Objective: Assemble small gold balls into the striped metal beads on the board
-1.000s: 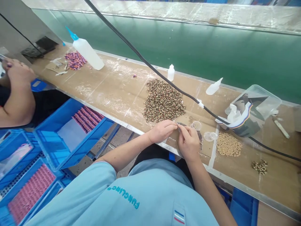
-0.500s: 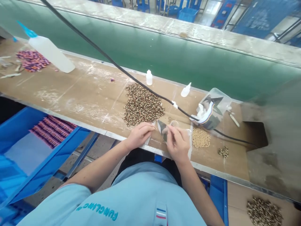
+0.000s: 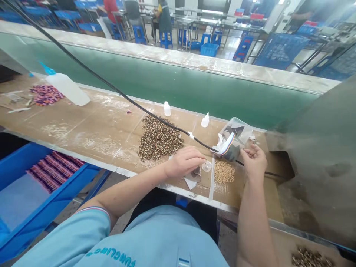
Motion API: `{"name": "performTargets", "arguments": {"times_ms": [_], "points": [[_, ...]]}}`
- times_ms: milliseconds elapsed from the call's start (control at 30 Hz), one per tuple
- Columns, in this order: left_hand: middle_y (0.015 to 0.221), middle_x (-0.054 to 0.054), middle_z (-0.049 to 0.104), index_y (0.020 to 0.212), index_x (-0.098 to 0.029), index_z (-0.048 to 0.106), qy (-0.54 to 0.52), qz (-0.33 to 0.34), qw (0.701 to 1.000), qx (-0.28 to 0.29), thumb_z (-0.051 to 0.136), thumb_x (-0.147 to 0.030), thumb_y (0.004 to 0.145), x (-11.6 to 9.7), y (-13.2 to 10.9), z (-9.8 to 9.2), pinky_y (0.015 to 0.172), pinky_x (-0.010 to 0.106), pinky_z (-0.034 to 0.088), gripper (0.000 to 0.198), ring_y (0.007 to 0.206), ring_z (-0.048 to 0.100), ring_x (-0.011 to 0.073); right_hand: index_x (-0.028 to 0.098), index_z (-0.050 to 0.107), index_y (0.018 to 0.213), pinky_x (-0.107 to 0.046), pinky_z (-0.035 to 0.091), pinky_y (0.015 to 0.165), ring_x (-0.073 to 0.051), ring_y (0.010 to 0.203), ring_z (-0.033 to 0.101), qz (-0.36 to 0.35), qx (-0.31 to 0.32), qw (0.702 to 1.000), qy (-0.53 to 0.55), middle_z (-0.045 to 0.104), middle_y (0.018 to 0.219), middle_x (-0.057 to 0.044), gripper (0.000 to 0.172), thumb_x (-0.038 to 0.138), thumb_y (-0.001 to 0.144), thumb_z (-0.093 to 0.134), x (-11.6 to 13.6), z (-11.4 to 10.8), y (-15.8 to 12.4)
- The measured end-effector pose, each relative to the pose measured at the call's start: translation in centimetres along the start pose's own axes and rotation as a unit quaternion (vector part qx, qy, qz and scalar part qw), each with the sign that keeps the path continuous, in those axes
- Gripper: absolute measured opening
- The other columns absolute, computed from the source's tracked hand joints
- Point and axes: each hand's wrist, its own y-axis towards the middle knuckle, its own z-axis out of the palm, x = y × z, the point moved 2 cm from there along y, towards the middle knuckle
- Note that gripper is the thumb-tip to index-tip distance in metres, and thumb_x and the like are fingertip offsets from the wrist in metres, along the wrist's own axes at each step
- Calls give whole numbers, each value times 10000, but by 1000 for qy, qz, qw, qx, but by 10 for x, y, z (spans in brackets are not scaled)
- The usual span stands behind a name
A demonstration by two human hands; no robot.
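Note:
My left hand (image 3: 184,161) rests on the brown bench, fingers pinched together beside a small clear cup (image 3: 206,166); what they hold is too small to name. A scrap of grey film (image 3: 193,177) lies just under that hand. My right hand (image 3: 254,158) is apart from it to the right, fingers curled, next to a clear plastic bag (image 3: 233,139) with dark contents. Between my hands lies a pile of tan beads (image 3: 224,171). A larger heap of brown and gold beads (image 3: 159,138) sits left of my left hand.
A black cable (image 3: 111,87) crosses the bench to the bag. Two small white dropper bottles (image 3: 167,109) (image 3: 205,120) stand at the back. A large squeeze bottle (image 3: 66,88) and a purple pile (image 3: 46,94) lie far left. A blue crate (image 3: 41,207) sits below left; more beads (image 3: 311,257) lie bottom right.
My right hand has left my left hand and moved right, toward the bag. My left hand stays by the clear cup. The view has tilted up and right.

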Motion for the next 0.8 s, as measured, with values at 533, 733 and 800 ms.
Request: {"name": "performTargets", "arguments": {"times_ms": [533,733,800], "points": [[863,38,706,884,-169,567,58,59,996,28,456,-84,864,15,42,49,749,285,490,141,768,611,125,209,516,1273,-372,456,955,-190,1114,565,-160,116,979,40,578,1263,-90,449,362,851,511,28,8,-24],[784,49,667,837,-160,560,64,17,998,25,446,-122,882,14,51,60,708,276,484,128,730,571,130,268,410,1375,-353,482,937,-165,1081,591,-365,214,905,-46,640,1177,-69,469,184,913,422,42,7,-52],[744,47,646,815,-156,556,49,-18,998,18,458,-126,879,12,52,63,677,264,474,121,706,551,129,282,530,1277,-333,491,930,-160,1102,581,-415,228,879,-53,617,1222,-47,415,136,911,399,44,9,-55]]}}
